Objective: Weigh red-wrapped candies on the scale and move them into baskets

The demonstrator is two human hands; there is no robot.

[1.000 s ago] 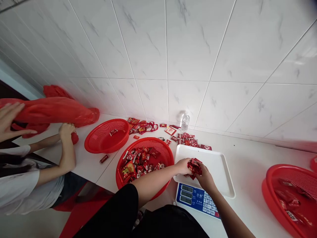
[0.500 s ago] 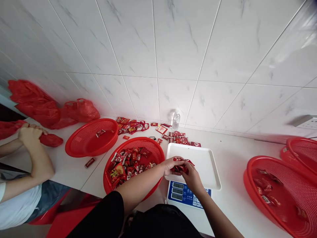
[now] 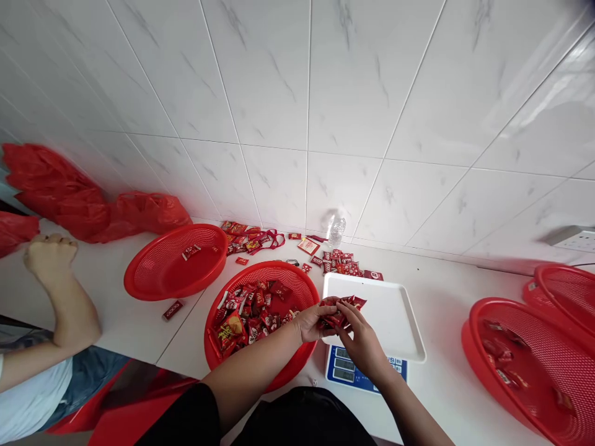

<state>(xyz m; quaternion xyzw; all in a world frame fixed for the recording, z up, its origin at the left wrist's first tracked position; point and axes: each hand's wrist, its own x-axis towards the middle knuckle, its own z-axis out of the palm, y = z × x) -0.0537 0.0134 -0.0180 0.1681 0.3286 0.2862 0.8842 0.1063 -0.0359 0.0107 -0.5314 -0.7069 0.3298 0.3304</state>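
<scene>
Head view, left hand (image 3: 312, 322), right hand (image 3: 365, 347) still holding packets (image 3: 333, 319), right fingers (image 3: 352, 313) straighter

Premises: apparent snack-handling workroom, shown by digital scale (image 3: 388, 310), red baskets (image 3: 302, 290) of wrapped snacks (image 3: 253, 310), plastic bags (image 3: 60, 189) at left.

White and Glossy

Backed by a wall (image 3: 269, 80) of large glossy tiles (image 3: 344, 87), veined in grey; seamed with thin lines (image 3: 308, 80); brightened by glare (image 3: 553, 105) at upper right; fitted low at right with a white socket (image 3: 576, 238); fronted by a long white table (image 3: 441, 396); furnished at lower left with red stools (image 3: 134, 421).
</scene>
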